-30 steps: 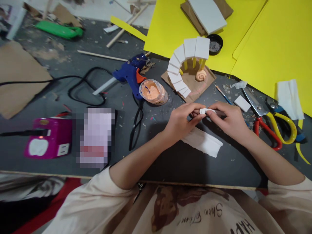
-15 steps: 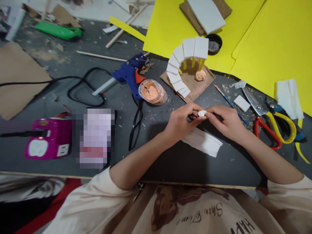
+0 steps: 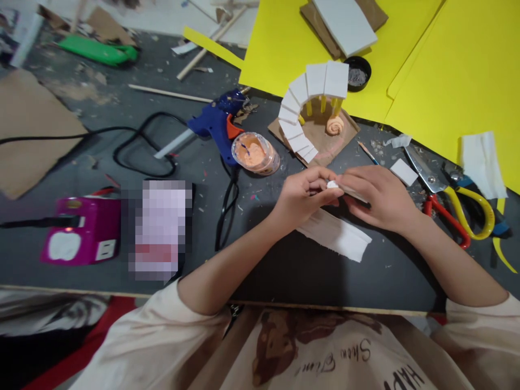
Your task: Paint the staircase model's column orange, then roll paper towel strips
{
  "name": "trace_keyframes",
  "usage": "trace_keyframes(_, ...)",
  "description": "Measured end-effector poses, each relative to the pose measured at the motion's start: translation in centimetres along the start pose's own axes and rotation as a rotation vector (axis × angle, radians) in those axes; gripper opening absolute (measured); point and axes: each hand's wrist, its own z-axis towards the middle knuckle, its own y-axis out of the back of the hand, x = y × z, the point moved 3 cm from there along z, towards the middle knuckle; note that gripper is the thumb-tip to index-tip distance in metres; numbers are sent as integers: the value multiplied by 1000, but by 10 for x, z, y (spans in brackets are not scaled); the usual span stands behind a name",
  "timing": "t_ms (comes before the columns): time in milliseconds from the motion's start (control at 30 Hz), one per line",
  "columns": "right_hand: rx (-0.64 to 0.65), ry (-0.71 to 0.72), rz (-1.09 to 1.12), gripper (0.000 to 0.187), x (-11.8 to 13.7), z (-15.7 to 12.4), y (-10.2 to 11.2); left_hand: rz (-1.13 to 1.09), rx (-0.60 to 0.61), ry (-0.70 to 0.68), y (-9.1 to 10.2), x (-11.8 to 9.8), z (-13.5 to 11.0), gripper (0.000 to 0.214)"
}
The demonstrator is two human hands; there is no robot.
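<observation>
My left hand (image 3: 303, 197) pinches a small white roll (image 3: 332, 184), perhaps of tissue, between thumb and fingers. The fingers of my right hand (image 3: 376, 197) are closed together, their tips at the right side of the roll and partly covering it. From beneath my hands a flat white strip (image 3: 345, 236) with ragged edges lies across the dark table. Just beyond my hands stands a small curved staircase (image 3: 292, 111) of white steps on yellow posts, fixed to a brown cardboard base (image 3: 345, 142). On that base sits a peach-coloured spiral coil (image 3: 335, 125).
Left of the staircase are an open jar of peach paste (image 3: 255, 154) and a blue glue gun (image 3: 215, 122) with its cord. Scissors (image 3: 459, 206) lie at right, near a white square (image 3: 403, 171). A magenta box (image 3: 81, 230) and a blurred-out phone-like object (image 3: 160, 230) occupy the left.
My right hand has turned, its fingers now reaching over the side of the roll rather than pinching it in plain view. My left hand still holds the roll, slightly lower left.
</observation>
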Motion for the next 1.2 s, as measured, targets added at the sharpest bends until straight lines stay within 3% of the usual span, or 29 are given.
trace_keyframes(167, -77, 117, -126, 21, -2, -6, -2, -80, 73, 75, -4, 0, 1, 45)
trace_keyframes(300, -105, 181, -197, 20, -2, -8, 3, -67, 57, 44, -4, 2, 1, 45)
trace_keyframes(400, -80, 158, -214, 17, -4, -7, 3, 21, 29, -44, -2, 2, 1, 40)
trace_keyframes(533, -87, 72, -123, 17, -4, -5, 2, 253, -15, -275, -1, -4, -3, 26)
trace_keyframes(700, -151, -147, 160, 16, 4, -1, 1, 634, -82, -530, 0, -8, -9, 14)
trace_keyframes(833, -167, -501, 482, 15, 6, 0, -4, 860, -106, -712, 0, -4, -11, 16)
trace_keyframes(1000, -160, -815, 972, 20, 5, -3, -16, 792, -119, -780, 0, -6, -9, 13)
trace_keyframes(1200, -175, -912, 1229, 28, 6, -4, -20, 788, -145, -766, -1, -12, -10, 12)
